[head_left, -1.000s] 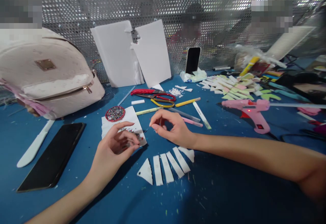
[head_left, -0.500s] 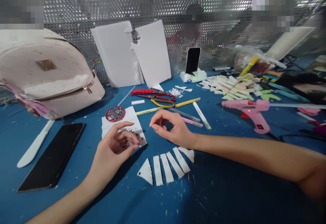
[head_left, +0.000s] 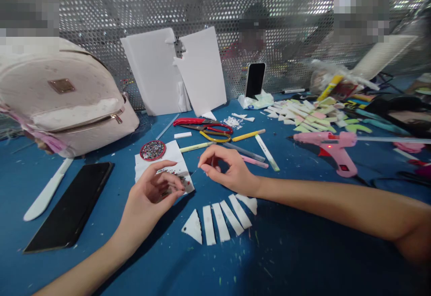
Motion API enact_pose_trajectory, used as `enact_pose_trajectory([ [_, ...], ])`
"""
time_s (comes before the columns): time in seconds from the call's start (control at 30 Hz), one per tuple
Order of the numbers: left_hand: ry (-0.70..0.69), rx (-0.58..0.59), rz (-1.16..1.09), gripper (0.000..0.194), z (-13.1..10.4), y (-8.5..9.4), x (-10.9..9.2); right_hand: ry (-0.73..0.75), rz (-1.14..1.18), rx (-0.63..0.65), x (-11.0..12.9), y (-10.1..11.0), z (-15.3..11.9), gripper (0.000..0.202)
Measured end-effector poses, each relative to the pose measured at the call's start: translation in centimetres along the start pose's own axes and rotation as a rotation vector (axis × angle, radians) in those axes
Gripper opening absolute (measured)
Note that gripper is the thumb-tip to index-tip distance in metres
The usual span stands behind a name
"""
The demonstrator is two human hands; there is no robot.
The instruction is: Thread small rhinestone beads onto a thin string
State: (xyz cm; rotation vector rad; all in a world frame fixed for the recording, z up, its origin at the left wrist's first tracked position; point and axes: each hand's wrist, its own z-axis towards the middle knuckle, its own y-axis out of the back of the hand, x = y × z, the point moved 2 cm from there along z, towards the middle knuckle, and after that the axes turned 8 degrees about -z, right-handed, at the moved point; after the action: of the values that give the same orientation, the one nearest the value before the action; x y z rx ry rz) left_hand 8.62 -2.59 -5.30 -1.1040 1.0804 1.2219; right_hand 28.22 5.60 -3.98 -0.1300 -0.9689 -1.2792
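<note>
My left hand (head_left: pixel 156 190) hovers over the near edge of a white paper (head_left: pixel 178 159) scattered with small dark and red bits. Its fingers are curved and apart, with nothing visible between them. Just right of the paper, my right hand (head_left: pixel 224 166) is pinched at the fingertips; a thin, faint line shows at the tips, too small to make out. A red round dish (head_left: pixel 152 150) of mixed glittery bits rests on the paper's far corner. Below my hands lie white cut strips (head_left: pixel 220 222) in a row, with a pointed white piece (head_left: pixel 193 228) at their left end.
Red-handled scissors (head_left: pixel 191 121) and pens (head_left: pixel 249 135) lie beyond my hands. A pink glue gun (head_left: pixel 336 141) and a pile of cut strips (head_left: pixel 303 114) are right. A black phone (head_left: pixel 72 206), white knife (head_left: pixel 47 193) and backpack (head_left: pixel 67 103) are left.
</note>
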Motion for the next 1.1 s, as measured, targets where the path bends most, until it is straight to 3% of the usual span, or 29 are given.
enact_pose_trajectory([
  [1.1,-0.015,-0.006,-0.001,0.041,0.09,0.05,0.07,-0.034,-0.022,0.044,0.04,-0.07,0.16,0.005],
])
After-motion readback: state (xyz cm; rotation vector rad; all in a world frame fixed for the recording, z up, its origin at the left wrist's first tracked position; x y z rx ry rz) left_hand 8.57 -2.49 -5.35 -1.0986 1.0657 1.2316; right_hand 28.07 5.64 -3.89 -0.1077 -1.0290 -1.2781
